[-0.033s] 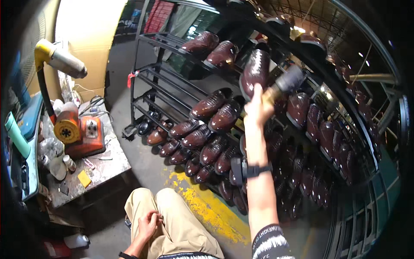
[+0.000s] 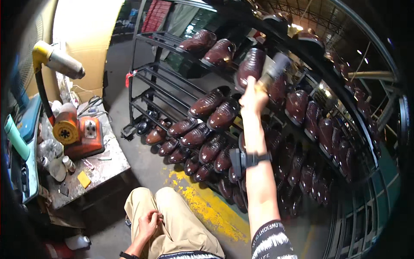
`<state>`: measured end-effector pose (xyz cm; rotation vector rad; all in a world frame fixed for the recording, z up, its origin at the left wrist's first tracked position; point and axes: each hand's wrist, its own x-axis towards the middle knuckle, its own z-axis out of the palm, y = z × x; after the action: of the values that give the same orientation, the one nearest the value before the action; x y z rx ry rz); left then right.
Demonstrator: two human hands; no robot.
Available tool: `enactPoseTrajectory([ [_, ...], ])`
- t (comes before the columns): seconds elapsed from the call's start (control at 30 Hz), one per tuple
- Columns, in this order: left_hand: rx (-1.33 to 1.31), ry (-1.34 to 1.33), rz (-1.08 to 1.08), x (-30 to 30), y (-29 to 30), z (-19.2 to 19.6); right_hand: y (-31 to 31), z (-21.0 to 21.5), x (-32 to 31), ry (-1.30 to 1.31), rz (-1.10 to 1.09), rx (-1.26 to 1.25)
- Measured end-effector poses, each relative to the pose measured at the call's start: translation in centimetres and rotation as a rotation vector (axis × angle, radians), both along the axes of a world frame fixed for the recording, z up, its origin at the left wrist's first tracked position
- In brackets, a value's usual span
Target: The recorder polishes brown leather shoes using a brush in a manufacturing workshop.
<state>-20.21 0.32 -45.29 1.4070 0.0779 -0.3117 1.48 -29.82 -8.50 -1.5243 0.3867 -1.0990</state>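
Observation:
With my arm stretched out, my right hand (image 2: 254, 97) is closed around the tan handle of a brush-like tool (image 2: 276, 69). Its dark head is smeared by motion, so bristles cannot be made out. A finger of that hand reaches the toe of a glossy dark brown shoe (image 2: 251, 64) on the rack; whether it presses on it I cannot tell. Shoes of the same kind, such as this one (image 2: 221, 51), stand on either side. My left hand (image 2: 148, 222) rests curled on my thigh, and nothing shows in its fingers.
A black metal rack (image 2: 168, 84) holds several rows of brown shoes. To the left, a stained worktable (image 2: 108, 168) bears an orange tool base (image 2: 97, 137), a hot-air gun (image 2: 64, 61), scissors (image 2: 90, 103) and a yellow block (image 2: 84, 179). Worn yellow paint (image 2: 202, 211) marks the floor.
My right hand and the tool have shifted slightly up and left in the picture. The rack's shoes shift a little the same way. My left hand stays on my thigh.

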Motion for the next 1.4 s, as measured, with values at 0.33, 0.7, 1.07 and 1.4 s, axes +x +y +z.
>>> enactPoseTrajectory([
  [0.33, 0.133, -0.209, 0.044, -0.3, 0.0, 0.1, -3.1, -3.7, -3.1, -0.450, -0.115, 0.002],
  [0.7, 0.161, -0.189, 0.058, -0.4, 0.0, 1.4, -5.7, 1.0, -4.4, -0.352, 0.089, 0.649],
  [1.07, 0.253, -0.222, 0.092, -0.4, -0.2, 0.7, 3.8, -14.1, -19.4, -0.520, 0.832, 0.851],
  [1.4, 0.377, -0.277, 0.133, -0.6, -0.4, 0.6, 8.1, -21.1, -20.2, 0.013, 1.084, 1.063],
])
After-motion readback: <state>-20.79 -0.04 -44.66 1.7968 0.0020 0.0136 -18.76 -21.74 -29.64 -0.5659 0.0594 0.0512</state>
